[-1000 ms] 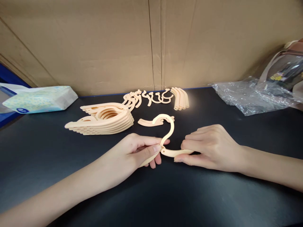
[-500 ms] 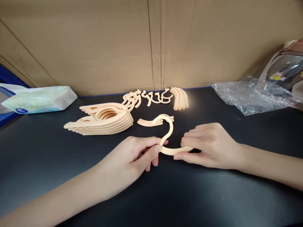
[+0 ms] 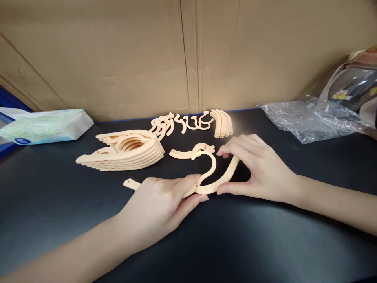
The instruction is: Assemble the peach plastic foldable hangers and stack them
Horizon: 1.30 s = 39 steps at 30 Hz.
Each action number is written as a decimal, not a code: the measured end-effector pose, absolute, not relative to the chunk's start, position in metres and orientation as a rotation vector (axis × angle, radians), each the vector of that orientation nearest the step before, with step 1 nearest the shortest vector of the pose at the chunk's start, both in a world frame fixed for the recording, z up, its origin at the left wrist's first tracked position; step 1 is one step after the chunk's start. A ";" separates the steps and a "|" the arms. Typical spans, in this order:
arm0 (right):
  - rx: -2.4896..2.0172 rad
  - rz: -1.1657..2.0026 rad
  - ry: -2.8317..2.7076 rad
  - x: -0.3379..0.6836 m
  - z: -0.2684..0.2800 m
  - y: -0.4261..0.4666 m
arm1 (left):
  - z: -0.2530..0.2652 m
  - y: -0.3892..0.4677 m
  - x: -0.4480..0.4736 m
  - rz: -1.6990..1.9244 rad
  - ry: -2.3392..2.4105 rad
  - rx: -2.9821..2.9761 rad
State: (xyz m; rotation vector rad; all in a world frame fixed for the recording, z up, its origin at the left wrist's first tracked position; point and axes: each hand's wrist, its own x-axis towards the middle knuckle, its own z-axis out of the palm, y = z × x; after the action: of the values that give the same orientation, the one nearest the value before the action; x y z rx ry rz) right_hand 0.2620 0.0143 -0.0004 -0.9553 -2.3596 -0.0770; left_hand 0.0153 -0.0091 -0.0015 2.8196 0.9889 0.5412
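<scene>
While the left hand (image 3: pixel 159 204) grips the cream hanger (image 3: pixel 211 188) close to its joint, thumb and forefinger pressed near the base of the hook (image 3: pixel 213 163), the right hand (image 3: pixel 259 173) holds the curved arm on the other side, its thumb on the near edge and its fingers arched over toward the far end. The two grips, set on either side of the joint, seem meant to steady one half while the other is turned. The hanger is above the near part of the black table (image 3: pixel 235 247), between the hands and in front of a small group of loose pieces (image 3: pixel 182 154). Folded hangers in a stack (image 3: pixel 132 161) sit to the left, and loose hooks (image 3: pixel 192 125) and straight-sided arms (image 3: pixel 222 125) lie by kind along the back, probably so each is easy to pick out.

The hanger looks smooth and pale, its hook rising in an open curve, its right arm bent upward. A slim end with a small hole shows beyond the left hand; it is probably the other arm, though the palm hides the middle.
</scene>
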 end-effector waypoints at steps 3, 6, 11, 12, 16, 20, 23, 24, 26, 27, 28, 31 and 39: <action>-0.865 -0.193 -2.321 0.263 0.002 0.012 | -0.002 -0.010 0.015 0.579 0.963 2.843; -0.798 -0.337 -2.264 0.265 0.005 0.008 | -0.002 -0.011 0.015 0.603 0.952 2.854; -0.636 -0.366 -2.361 0.265 0.003 0.004 | -0.001 -0.010 0.015 0.589 0.940 2.829; -0.621 -0.340 -2.391 0.265 0.002 0.005 | -0.001 -0.010 0.015 0.584 0.939 2.828; -0.626 -0.338 -2.457 0.265 0.000 0.010 | -0.002 -0.009 0.015 0.622 0.930 2.889; -0.650 -0.313 -2.480 0.265 0.001 0.011 | -0.002 -0.008 0.015 0.654 0.857 2.942; -0.671 -0.253 -2.459 0.265 0.002 0.010 | -0.001 -0.008 0.016 0.659 0.812 2.994; -0.690 -0.222 -2.446 0.265 0.002 0.010 | -0.001 -0.009 0.016 0.666 0.800 3.024; -0.740 -0.150 -2.412 0.265 0.002 0.011 | 0.000 -0.009 0.017 0.671 0.778 3.085; -0.775 -0.117 -2.397 0.265 0.002 0.011 | 0.001 -0.009 0.017 0.669 0.770 3.105; -0.816 -0.094 -2.383 0.265 0.002 0.012 | 0.002 -0.009 0.017 0.663 0.766 3.117; -0.945 -0.066 -2.357 0.265 0.000 0.015 | 0.003 -0.009 0.018 0.650 0.779 3.132; -1.005 0.001 -2.332 0.267 -0.002 0.018 | 0.000 -0.006 0.018 0.712 0.909 3.059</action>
State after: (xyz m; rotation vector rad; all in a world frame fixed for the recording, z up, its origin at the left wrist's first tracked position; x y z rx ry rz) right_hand 0.2666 0.0182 -0.0020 -1.0053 -2.3325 0.0007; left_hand 0.0178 -0.0058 0.0003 3.0592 0.9094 0.7119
